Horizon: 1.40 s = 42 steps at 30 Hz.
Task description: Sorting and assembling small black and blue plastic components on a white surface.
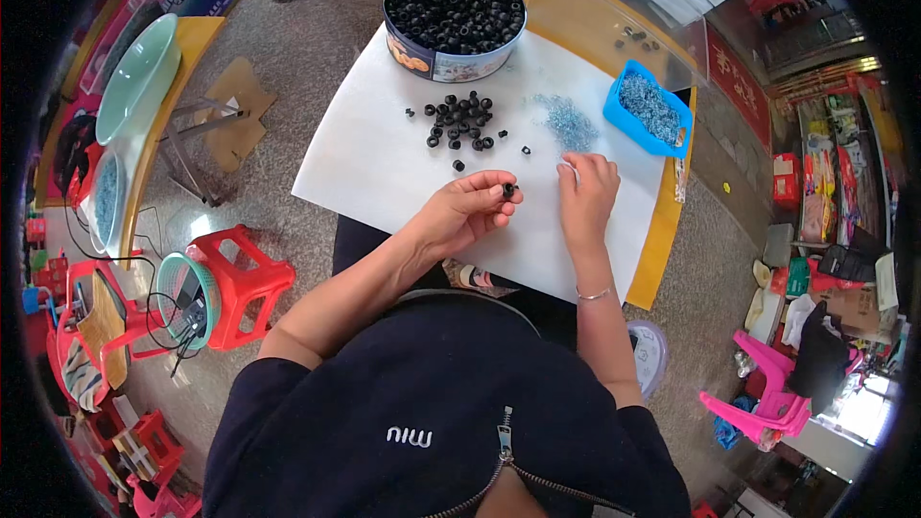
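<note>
My left hand (470, 209) pinches a small black ring-shaped piece (508, 191) between thumb and fingertips, its hole facing up. My right hand (588, 194) is at the near edge of a loose pile of tiny pale-blue beads (566, 122), fingers curled together. Whatever those fingers hold, if anything, is too small to make out. Several more black pieces (460, 120) lie in a cluster beyond my left hand, with a few strays around it. All of this is on a white sheet (355, 153) over a yellow table (645, 273).
A round tin (449, 67) full of black pieces stands at the far side. Right of the bead pile sits a blue tray (622, 125) of blue beads, near a clear plastic bin (604, 10). A red stool (251, 278) is at left, a pink chair (758, 403) at right.
</note>
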### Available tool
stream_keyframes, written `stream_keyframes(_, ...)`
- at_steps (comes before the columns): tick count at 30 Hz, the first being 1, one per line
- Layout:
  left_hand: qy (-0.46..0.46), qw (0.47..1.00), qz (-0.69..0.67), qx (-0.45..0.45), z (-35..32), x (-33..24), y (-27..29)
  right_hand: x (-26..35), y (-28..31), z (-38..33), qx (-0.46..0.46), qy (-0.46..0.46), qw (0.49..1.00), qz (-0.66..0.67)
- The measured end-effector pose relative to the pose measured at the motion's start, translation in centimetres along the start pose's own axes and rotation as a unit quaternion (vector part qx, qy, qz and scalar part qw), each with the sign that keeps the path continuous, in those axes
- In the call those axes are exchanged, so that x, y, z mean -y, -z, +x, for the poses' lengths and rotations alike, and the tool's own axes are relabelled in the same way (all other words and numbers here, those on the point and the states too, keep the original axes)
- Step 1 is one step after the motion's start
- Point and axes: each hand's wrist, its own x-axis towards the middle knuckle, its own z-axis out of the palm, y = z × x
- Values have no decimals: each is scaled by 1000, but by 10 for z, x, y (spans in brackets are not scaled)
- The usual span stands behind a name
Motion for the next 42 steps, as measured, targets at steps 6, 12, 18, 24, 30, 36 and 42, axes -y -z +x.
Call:
stream_keyframes(6,1,1000,13,-9,-3,0,4,-3,-13,7,9,-10,999,-36)
stream_keyframes(12,3,1000,22,-13,-2,1,4,-15,-16,4,-27,-25,999,39)
stream_keyframes(18,-4,999,45,-15,-2,2,1,2,11,-7,94,-260,894,352)
stream_keyframes(24,-21,993,112,-33,1,0,-14,33,45,-7,206,-270,797,500)
stream_keyframes(30,-40,983,171,-52,2,2,-19,44,41,-10,230,-239,820,466)
stream_keyframes(36,-48,974,214,-61,1,2,-14,45,39,-13,248,-218,850,411)
stream_keyframes(42,-38,975,213,-58,1,6,-8,55,35,-15,166,-123,941,267)
